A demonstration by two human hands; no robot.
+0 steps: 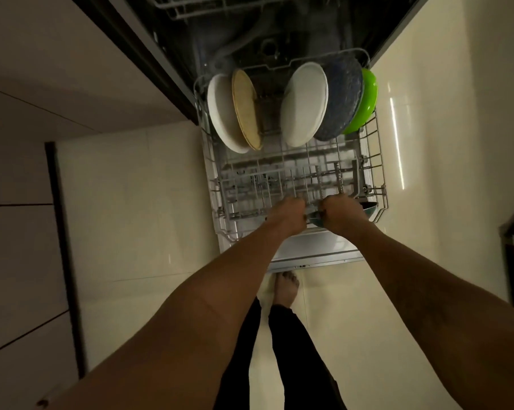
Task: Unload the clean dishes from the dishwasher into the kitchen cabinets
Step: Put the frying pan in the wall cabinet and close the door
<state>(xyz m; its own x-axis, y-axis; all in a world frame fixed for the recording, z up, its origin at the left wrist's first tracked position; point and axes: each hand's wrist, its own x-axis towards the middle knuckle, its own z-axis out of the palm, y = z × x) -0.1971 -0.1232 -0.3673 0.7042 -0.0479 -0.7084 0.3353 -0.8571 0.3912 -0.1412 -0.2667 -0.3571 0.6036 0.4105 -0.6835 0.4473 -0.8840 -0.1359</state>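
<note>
The lower rack (378, 161) stood pulled out over the open dishwasher door (317, 250). At its far end it held five dishes on edge: a white plate (220, 113) on the left with a tan plate (244, 105) leaning against it, then a gap of bare tines, then a second white plate (304, 105), a speckled dark blue plate (343, 99) behind that, and a green dish (366, 99) against the right wall. The middle rows of the rack held only tines. At the near edge sat a dark teal bowl (314, 221), showing between the two hands and again past the right wrist; whether that was one bowl or two could not be told. The left hand (289, 214) and right hand (340, 213) gripped it from either side, fingers curled down over its rim with thumbs toward each other and the fingertips hidden behind the knuckles. Both forearms crossed the door's front edge and covered part of the bowl. Above, inside the dark tub, one corner of the upper rack (173, 7) showed. One bare foot (286, 287) stood on the cream tiled floor (131, 202) just short of the door, and pale cabinet fronts (13, 173) ran along the left.
</note>
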